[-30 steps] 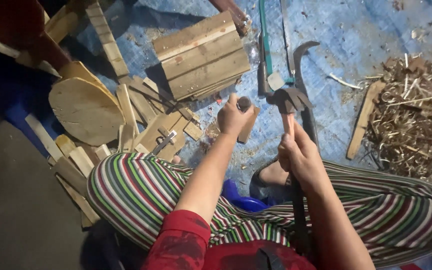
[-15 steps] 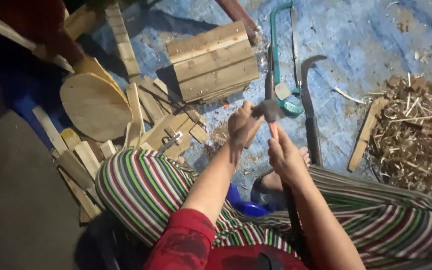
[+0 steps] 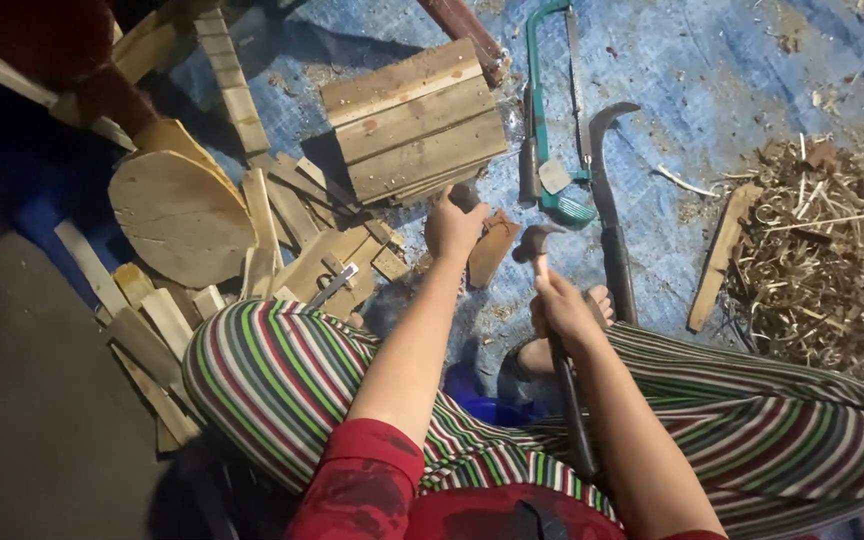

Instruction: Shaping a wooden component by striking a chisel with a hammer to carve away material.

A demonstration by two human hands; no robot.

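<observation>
Seated on the floor over a blue tarp [image 3: 712, 60], legs in striped trousers [image 3: 282, 370] drawn up so the work sits close between the knees. Right hand [image 3: 564, 310] clenched around the dark handle of a hammer [image 3: 535, 240], gripped high near the head, likely for short, controlled taps; head raised just beside the piece rather than resting on it. Left hand [image 3: 455, 225] closed on a small wooden piece [image 3: 493, 248], propped on edge on the tarp and steadied from above, fingers kept to the far side, seemingly out of the hammer's way. Within easy reach ahead: a stack of planks [image 3: 414, 120], a green-framed hacksaw [image 3: 550, 110] and a curved dark blade [image 3: 607, 190] laid side by side, handles toward the body. Off to the left, a round wooden disc [image 3: 180, 215] and loose offcuts [image 3: 292, 240] heaped out of the way; off to the right, a pile of shavings [image 3: 822, 250], well apart from the working spot.
</observation>
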